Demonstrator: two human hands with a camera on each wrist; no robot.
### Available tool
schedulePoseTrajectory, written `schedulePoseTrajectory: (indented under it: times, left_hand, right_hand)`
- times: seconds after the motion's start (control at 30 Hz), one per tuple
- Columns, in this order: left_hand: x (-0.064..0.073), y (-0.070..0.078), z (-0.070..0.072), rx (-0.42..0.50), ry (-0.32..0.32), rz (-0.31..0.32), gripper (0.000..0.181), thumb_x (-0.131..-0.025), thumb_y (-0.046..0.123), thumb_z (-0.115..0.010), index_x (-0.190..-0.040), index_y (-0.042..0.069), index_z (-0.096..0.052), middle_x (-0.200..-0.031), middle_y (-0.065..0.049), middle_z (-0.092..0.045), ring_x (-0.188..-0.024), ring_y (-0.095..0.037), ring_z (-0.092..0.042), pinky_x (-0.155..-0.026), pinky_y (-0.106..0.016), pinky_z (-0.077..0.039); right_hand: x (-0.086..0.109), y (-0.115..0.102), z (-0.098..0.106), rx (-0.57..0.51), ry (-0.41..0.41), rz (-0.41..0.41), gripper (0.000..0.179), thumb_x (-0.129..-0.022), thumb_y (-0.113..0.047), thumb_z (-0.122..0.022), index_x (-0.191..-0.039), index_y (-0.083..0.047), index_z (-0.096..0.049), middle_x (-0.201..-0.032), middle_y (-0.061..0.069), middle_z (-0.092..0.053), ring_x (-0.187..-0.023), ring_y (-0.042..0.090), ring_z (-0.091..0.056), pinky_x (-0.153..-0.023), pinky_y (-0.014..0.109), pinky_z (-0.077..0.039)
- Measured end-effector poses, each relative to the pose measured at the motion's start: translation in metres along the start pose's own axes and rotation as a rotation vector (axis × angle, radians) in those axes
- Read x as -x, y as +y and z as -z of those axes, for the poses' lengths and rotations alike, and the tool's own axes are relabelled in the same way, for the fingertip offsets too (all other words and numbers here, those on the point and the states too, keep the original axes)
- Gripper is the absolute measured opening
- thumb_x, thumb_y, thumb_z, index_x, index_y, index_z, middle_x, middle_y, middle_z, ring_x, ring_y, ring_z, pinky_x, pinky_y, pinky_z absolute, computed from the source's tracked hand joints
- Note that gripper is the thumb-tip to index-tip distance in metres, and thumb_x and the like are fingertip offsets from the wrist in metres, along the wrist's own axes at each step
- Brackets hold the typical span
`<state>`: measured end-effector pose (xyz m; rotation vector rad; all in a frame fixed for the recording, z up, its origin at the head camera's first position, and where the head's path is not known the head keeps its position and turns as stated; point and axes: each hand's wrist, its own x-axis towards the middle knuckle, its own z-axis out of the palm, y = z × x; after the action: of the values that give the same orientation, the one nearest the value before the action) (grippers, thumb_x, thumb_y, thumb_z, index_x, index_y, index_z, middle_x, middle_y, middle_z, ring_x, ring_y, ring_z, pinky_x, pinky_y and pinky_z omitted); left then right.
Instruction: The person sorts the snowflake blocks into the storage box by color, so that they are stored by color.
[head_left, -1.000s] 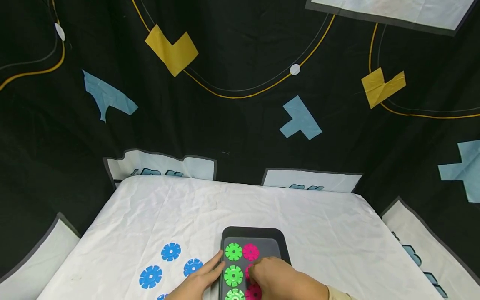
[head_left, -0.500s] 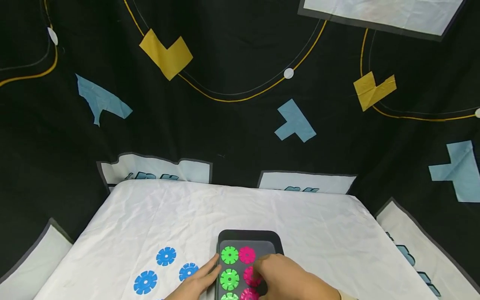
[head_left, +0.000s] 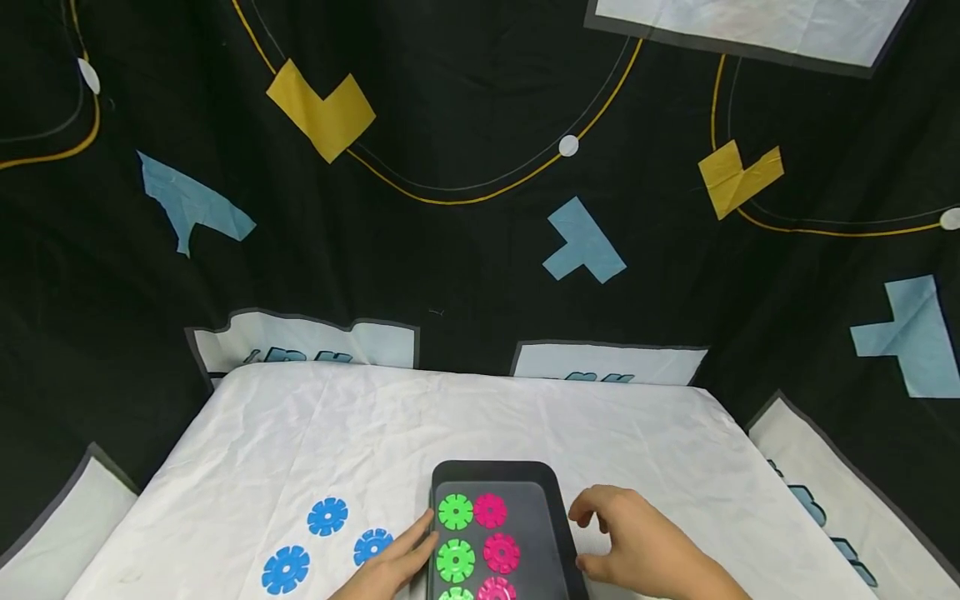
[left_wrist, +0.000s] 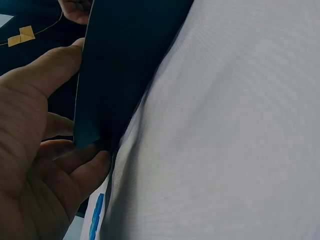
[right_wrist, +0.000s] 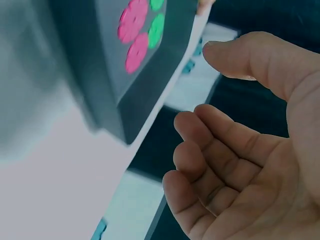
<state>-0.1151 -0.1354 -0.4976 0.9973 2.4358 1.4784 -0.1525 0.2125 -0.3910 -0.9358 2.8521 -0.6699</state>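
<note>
A dark grey tray (head_left: 536, 542) lies on the white cloth, cut off by the bottom of the head view. Inside, notched green discs (head_left: 456, 560) form a left column beside a column of notched pink discs (head_left: 502, 552). My left hand (head_left: 393, 560) touches the tray's left rim; in the left wrist view its thumb and fingers rest against the rim and outer wall. Just off the right rim hovers my right hand (head_left: 645, 537), fingers bent loosely, thumb apart, holding nothing. Several notched blue discs (head_left: 286, 570) lie on the cloth left of my left hand.
White cloth (head_left: 630, 442) covers the table. Behind it hangs a black curtain (head_left: 450, 258) with yellow and light-blue taped shapes. White printed sheets (head_left: 607, 360) hang along the table's back and sides.
My right hand has left the pink column and moved right, out over the tray's right rim. The lower pink discs now show uncovered. My left hand stays at the left rim.
</note>
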Motion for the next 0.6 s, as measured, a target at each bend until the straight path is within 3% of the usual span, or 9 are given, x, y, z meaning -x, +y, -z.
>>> schedulePoseTrajectory:
  times: [0.17,0.5,0.6]
  left_hand:
    - [-0.001,0.002,0.002,-0.001,-0.008,0.033,0.085,-0.086,0.033,-0.075,-0.142,-0.015,-0.034,-0.155,-0.031,-0.016,-0.141,-0.032,-0.022,-0.097,-0.027,-0.044]
    - [-0.001,0.004,0.003,-0.001,-0.001,0.034,0.086,-0.085,0.033,-0.076,-0.142,-0.016,-0.033,-0.157,-0.029,-0.014,-0.140,-0.038,-0.022,-0.097,-0.028,-0.044]
    - [-0.003,0.004,0.003,-0.008,-0.008,0.037,0.087,-0.085,0.034,-0.076,-0.142,-0.015,-0.033,-0.157,-0.029,-0.014,-0.139,-0.040,-0.023,-0.097,-0.028,-0.045]
  right_hand:
    - [0.017,0.017,0.009,0.018,0.061,-0.076,0.037,-0.073,-0.022,-0.084,-0.102,-0.028,-0.062,-0.092,-0.020,-0.056,-0.081,0.008,-0.050,-0.066,0.025,-0.047]
    - [0.046,0.047,0.018,0.014,0.068,-0.197,0.044,-0.073,-0.025,-0.085,-0.109,-0.021,-0.061,-0.099,-0.011,-0.057,-0.082,0.008,-0.049,-0.064,0.025,-0.046]
    - [0.056,0.060,0.019,-0.014,0.028,-0.264,0.046,-0.073,-0.024,-0.085,-0.112,-0.015,-0.061,-0.104,-0.004,-0.060,-0.083,0.012,-0.050,-0.063,0.026,-0.046]
